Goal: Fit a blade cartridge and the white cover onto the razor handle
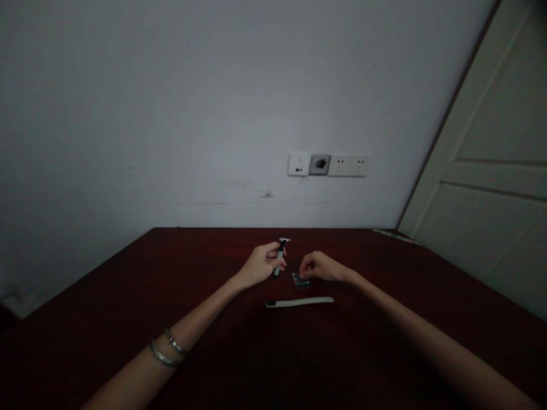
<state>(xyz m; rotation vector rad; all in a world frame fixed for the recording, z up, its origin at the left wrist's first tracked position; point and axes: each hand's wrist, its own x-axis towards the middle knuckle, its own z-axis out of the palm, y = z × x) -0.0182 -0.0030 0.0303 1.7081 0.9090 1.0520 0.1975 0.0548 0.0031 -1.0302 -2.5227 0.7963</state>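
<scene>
Upright in my left hand (261,264) is a small T-shaped razor (280,256), with a pale and black handle and a thin whitish head at the top. The fingers of that hand are closed round its handle. To the right, my right hand (321,266) has its fingertips pinched together at the top of a small clear case (301,281) on the table. Dark shapes show in the case, too small to tell. Nearer to me lies a long pale strip (299,302) with a dark left end, apart from both hands.
A dark red-brown table (205,341) reaches back to a pale wall (213,114). Wall sockets (348,165) sit above its far edge. A white panelled door (491,171) stands at the right, near a thin pale strip on the table's far right edge.
</scene>
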